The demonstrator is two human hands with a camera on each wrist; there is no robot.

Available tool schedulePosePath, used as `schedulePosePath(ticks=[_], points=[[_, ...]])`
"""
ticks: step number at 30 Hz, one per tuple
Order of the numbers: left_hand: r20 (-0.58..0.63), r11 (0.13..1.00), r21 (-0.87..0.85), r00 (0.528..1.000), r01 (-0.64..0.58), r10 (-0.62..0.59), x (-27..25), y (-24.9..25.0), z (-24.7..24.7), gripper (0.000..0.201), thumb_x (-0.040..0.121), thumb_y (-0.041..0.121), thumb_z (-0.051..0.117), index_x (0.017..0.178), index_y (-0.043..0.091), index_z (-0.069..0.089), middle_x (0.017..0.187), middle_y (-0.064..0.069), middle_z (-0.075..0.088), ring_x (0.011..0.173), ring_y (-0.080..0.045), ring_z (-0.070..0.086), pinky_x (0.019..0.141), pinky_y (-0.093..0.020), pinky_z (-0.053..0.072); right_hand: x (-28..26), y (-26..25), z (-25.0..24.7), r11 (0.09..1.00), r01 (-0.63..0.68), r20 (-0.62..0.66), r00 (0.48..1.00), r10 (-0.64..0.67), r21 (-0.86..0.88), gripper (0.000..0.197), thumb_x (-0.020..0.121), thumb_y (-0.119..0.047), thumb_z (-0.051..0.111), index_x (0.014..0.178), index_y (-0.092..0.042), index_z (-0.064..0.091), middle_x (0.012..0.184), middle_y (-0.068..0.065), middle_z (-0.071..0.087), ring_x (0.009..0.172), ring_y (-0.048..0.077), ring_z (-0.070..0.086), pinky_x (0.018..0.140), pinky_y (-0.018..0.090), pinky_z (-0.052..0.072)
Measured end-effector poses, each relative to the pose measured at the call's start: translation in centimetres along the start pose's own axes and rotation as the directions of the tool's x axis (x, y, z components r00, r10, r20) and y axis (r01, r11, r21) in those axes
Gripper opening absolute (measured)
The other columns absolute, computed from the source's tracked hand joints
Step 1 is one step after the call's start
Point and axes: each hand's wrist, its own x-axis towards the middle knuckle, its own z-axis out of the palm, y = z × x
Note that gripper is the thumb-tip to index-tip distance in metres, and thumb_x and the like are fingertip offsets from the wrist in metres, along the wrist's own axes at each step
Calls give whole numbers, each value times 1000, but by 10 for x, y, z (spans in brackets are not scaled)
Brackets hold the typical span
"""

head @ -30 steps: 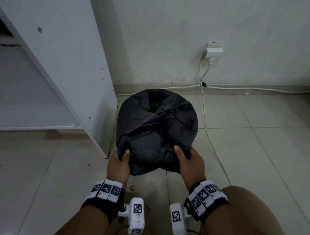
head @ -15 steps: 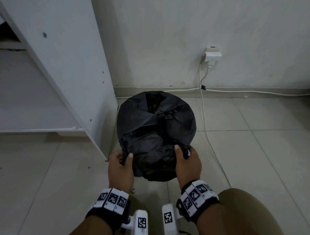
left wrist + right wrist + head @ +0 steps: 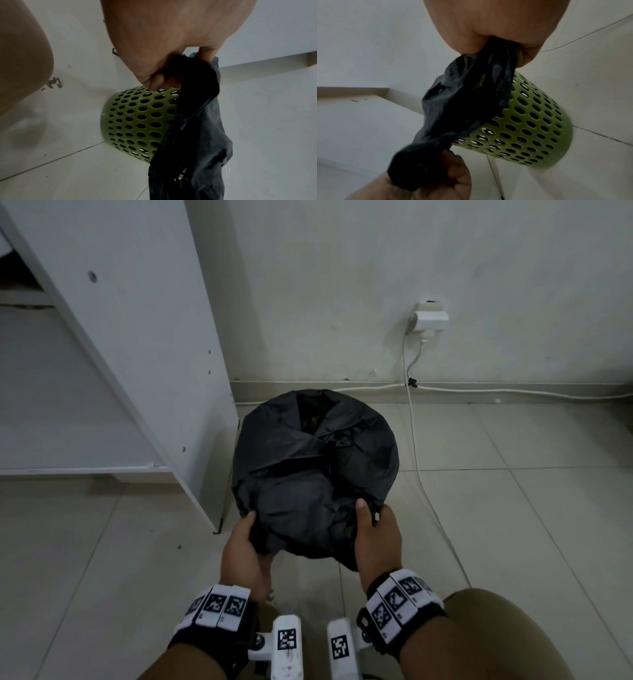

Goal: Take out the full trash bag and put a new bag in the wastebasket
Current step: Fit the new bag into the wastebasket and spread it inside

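Note:
A black trash bag [image 3: 315, 467] fills and covers the round wastebasket on the tiled floor by the wall. From above the basket is hidden under the plastic. The wrist views show the basket as green with round holes [image 3: 135, 121] [image 3: 530, 128]. My left hand [image 3: 245, 546] grips the near-left edge of the bag [image 3: 197, 83], fingers curled into the plastic. My right hand [image 3: 373, 539] grips the near-right edge [image 3: 471, 94], bunched in its fist. Between the two hands the bag edge is lifted off the basket's rim.
A white cabinet panel [image 3: 144, 344] stands close against the basket's left side. A wall socket with a plug [image 3: 430, 318] sits behind on the right, and its white cable [image 3: 416, 460] runs down along the floor right of the basket. My knee [image 3: 496, 635] is at the lower right.
Both hands have shifted along the bag's near edge and gathered more plastic into their grips. The view has tilted down a little.

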Motion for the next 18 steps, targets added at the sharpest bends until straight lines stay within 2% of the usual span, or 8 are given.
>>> schedulePosePath(ticks=[2, 6, 9, 11, 12, 14, 16, 18], points=[[-8, 998, -58, 1000, -22, 22, 1, 2, 2, 34, 101, 22, 54, 134, 12, 59, 126, -7, 70, 112, -28, 69, 94, -44, 56, -2, -1, 0, 999, 21, -1, 1000, -21, -41, 34, 100, -39, 49, 117, -11, 59, 101, 0, 63, 95, 19, 58, 75, 25, 41], [-84, 1000, -1, 996, -20, 19, 10, 7, -1, 36, 101, 10, 51, 136, 4, 56, 130, -21, 65, 107, -32, 69, 97, -48, 53, -3, 3, 1, 995, 45, -22, 999, -47, -94, 38, 99, -43, 48, 123, -15, 59, 114, 4, 66, 103, 22, 59, 80, 24, 38], [-114, 1000, -28, 993, -13, 9, 11, 7, -5, 49, 99, 30, 49, 140, 4, 51, 138, -20, 59, 111, -33, 63, 104, -50, 46, -3, 2, 5, 999, 8, -51, 999, -11, -52, 38, 97, -45, 52, 120, -15, 57, 103, -1, 64, 95, 19, 58, 76, 24, 39], [-110, 982, 136, 983, -133, 149, 7, 6, -3, 53, 97, 40, 55, 133, 1, 50, 127, -22, 61, 115, -37, 61, 102, -49, 48, -3, 1, 8, 999, -42, -93, 995, 41, -12, 36, 95, -44, 57, 113, -15, 49, 88, -8, 56, 79, 13, 55, 61, 21, 40], [-66, 917, 330, 964, -222, 257, 4, 3, -2, 44, 98, 37, 56, 124, 1, 49, 114, -18, 62, 111, -35, 60, 94, -43, 51, -3, 0, 9, 998, -56, -116, 992, 56, 1, 36, 94, -44, 59, 109, -14, 45, 82, -9, 54, 71, 9, 53, 56, 19, 38], [122, 677, 631, 910, -379, 397, -4, -2, 1, 26, 101, 28, 55, 112, 5, 48, 95, -1, 56, 99, -29, 59, 73, -29, 44, -4, -1, 9, 998, -42, -138, 990, 37, -35, 38, 93, -45, 59, 102, -11, 44, 77, -6, 53, 66, 4, 51, 52, 19, 36], [285, 467, 747, 863, -473, 418, -6, -7, 0, 19, 100, 27, 55, 105, 9, 49, 92, 1, 55, 91, -22, 57, 65, -18, 38, -6, -1, 8, 990, 10, -108, 994, -26, -141, 38, 95, -47, 53, 93, -11, 46, 74, -1, 55, 64, 8, 51, 50, 21, 34], [352, 353, 788, 839, -505, 414, -3, -9, 0, 15, 100, 25, 55, 99, 12, 49, 91, 0, 54, 86, -19, 54, 62, -13, 35, -8, 1, 6, 962, 96, -53, 992, -113, -257, 41, 97, -49, 47, 81, -11, 46, 72, 4, 56, 65, 18, 54, 51, 27, 34]])
